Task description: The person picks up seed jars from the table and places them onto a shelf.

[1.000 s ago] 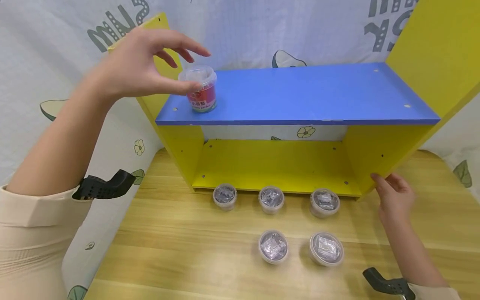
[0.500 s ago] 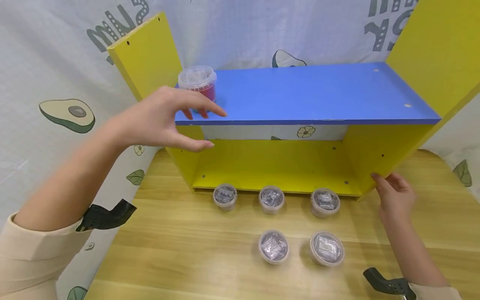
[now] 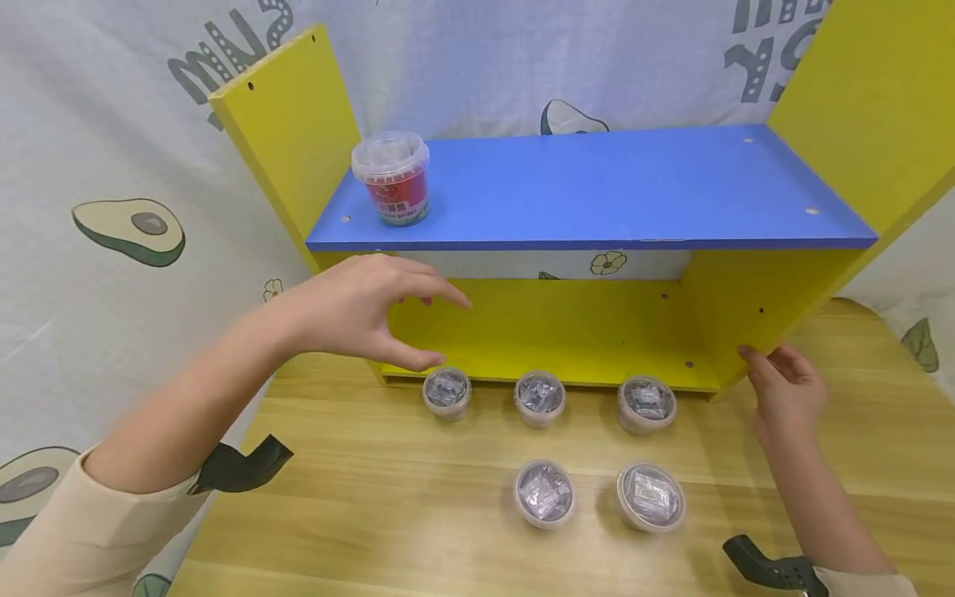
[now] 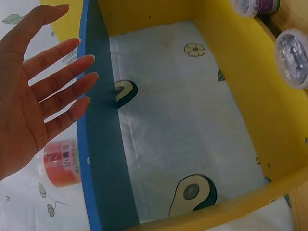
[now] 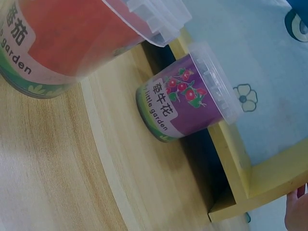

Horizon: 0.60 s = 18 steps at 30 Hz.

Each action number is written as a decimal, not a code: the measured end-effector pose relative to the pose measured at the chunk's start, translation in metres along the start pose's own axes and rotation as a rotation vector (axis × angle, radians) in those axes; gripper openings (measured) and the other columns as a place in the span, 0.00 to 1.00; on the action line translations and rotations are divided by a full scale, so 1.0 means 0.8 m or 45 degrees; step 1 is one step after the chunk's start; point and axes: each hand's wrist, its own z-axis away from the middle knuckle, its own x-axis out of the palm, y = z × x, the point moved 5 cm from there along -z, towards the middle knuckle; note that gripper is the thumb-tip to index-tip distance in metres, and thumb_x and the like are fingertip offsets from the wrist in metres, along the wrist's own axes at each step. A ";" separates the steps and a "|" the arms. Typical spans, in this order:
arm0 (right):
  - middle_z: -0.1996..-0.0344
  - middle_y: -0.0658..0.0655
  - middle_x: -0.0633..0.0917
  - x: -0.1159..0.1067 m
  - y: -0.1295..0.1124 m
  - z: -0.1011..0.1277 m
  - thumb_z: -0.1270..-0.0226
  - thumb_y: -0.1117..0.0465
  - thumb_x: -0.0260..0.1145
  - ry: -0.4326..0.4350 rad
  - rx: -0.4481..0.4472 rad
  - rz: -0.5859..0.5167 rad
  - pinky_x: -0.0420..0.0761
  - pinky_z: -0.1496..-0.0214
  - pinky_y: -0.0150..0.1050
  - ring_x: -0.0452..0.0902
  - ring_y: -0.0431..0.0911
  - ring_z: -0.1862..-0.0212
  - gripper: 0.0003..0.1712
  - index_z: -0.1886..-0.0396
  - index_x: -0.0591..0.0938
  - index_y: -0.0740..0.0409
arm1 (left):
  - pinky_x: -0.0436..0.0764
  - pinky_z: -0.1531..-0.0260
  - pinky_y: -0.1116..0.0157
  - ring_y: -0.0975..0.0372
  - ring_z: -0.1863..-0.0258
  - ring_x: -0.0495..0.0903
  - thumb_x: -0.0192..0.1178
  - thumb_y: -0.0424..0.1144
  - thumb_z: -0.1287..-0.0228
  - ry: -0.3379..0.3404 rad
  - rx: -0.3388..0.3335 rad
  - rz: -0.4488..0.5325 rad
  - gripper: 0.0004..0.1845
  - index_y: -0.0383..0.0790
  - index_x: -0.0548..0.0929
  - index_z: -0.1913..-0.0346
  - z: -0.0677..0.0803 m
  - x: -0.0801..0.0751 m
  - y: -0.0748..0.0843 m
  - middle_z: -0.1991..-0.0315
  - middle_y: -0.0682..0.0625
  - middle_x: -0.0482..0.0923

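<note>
My left hand (image 3: 366,311) hangs in front of the lower yellow shelf, fingers and thumb spread, holding nothing. Its thumb tip overlaps the edge of the back-left lidded plastic cup (image 3: 447,393) in the head view. On the left end of the blue shelf board (image 3: 597,186) stands a clear-lidded cup with a red label (image 3: 399,192), upright. At the lower right, my right hand (image 3: 789,398) grips the shelf unit's yellow side panel (image 3: 776,307), thumb at its front edge and fingers bent along the outside.
More lidded cups stand on the wooden table (image 3: 358,514), including a middle one (image 3: 540,396) and a right one (image 3: 647,403) along the unit's front. The right wrist view shows a purple-labelled cup (image 5: 185,98) and a red-labelled cup (image 5: 77,43).
My left hand has come away from the red-labelled cup and dropped down to the lower shelf's front. The cup stays on the blue board. My right hand has not moved.
</note>
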 end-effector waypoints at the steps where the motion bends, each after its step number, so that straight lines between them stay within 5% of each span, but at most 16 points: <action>1: 0.67 0.48 0.83 0.000 0.000 0.000 0.52 0.79 0.67 0.005 0.000 0.004 0.78 0.65 0.25 0.80 0.36 0.65 0.14 0.66 0.84 0.61 | 0.76 0.55 0.63 0.65 0.56 0.77 0.65 0.54 0.49 -0.006 -0.006 0.001 0.26 0.50 0.79 0.47 0.000 0.005 0.000 0.50 0.58 0.78; 18: 0.70 0.49 0.85 0.002 -0.001 0.004 0.53 0.79 0.67 0.004 -0.008 0.020 0.79 0.68 0.26 0.81 0.36 0.69 0.14 0.69 0.84 0.60 | 0.76 0.53 0.62 0.63 0.51 0.76 0.63 0.56 0.49 -0.098 -0.038 0.048 0.24 0.51 0.79 0.49 -0.006 0.085 -0.002 0.51 0.57 0.78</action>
